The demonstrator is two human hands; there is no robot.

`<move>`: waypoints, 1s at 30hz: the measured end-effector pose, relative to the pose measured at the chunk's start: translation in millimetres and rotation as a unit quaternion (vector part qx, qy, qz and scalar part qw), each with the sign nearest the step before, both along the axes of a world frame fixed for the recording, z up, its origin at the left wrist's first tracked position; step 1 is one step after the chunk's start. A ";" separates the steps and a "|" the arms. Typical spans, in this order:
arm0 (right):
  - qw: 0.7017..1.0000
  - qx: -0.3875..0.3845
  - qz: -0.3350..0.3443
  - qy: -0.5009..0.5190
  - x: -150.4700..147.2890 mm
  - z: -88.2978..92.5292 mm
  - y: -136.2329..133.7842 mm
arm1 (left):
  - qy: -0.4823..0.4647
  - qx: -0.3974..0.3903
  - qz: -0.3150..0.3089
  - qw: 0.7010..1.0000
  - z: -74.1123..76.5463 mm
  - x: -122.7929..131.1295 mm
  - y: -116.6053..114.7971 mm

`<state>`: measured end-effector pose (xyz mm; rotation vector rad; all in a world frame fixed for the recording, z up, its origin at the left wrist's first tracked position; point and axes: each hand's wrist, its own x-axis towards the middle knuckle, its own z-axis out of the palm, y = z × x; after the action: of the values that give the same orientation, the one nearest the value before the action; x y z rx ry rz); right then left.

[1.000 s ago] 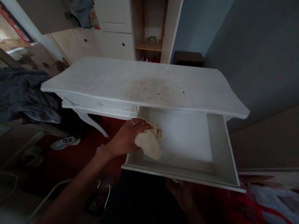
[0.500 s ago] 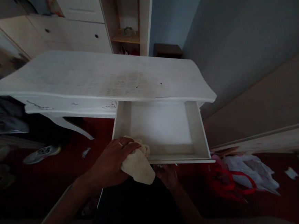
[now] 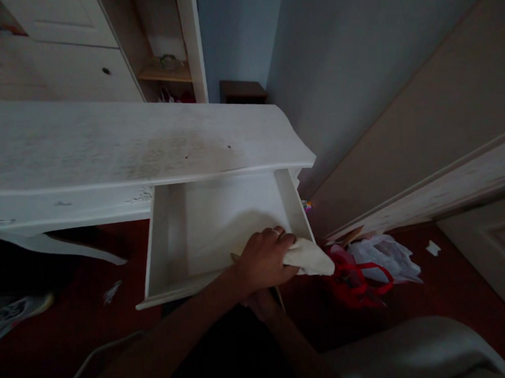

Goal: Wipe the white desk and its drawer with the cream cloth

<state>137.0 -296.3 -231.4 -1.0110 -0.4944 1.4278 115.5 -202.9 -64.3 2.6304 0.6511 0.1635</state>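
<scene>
A drawer (image 3: 211, 215) stands pulled out from a white table (image 3: 78, 147), and nothing lies inside it. My left hand (image 3: 263, 259), wearing a ring, is closed around a cream cloth (image 3: 309, 257) at the drawer's front right corner. The cloth hangs out past the right side of the drawer. Below the left hand, my right hand (image 3: 260, 304) is at the drawer's front. Its fingers are hidden behind the left hand and forearm.
On the red floor to the right lie a red bag (image 3: 358, 282) and a white plastic bag (image 3: 387, 257). A shoe (image 3: 15, 317) is at the left. Behind the table stands a white cabinet (image 3: 76, 66); a wall (image 3: 358, 87) runs along the right.
My left hand has moved with the cloth from the drawer's front left to its front right corner, crossing over my right hand. The view has turned to the right.
</scene>
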 end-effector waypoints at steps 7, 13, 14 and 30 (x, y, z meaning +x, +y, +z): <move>0.998 0.032 0.026 0.047 0.7 6.0 0.8 | 0.023 0.039 0.061 0.997 -2.6 66.0 11.7; 0.998 0.027 0.040 0.043 1.1 4.8 2.8 | 0.050 -0.013 0.154 0.987 -6.2 87.1 41.7; 0.998 0.024 0.043 0.040 1.5 4.7 2.8 | 0.053 -0.029 0.181 0.982 -6.3 89.2 49.4; 0.996 0.023 0.047 0.067 3.0 5.5 2.0 | -0.017 -0.102 0.397 0.912 -22.6 93.9 138.9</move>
<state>140.0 -294.3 -225.9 -0.8574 -0.4790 1.5500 209.4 -64.0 -86.9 2.0152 1.5965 0.3512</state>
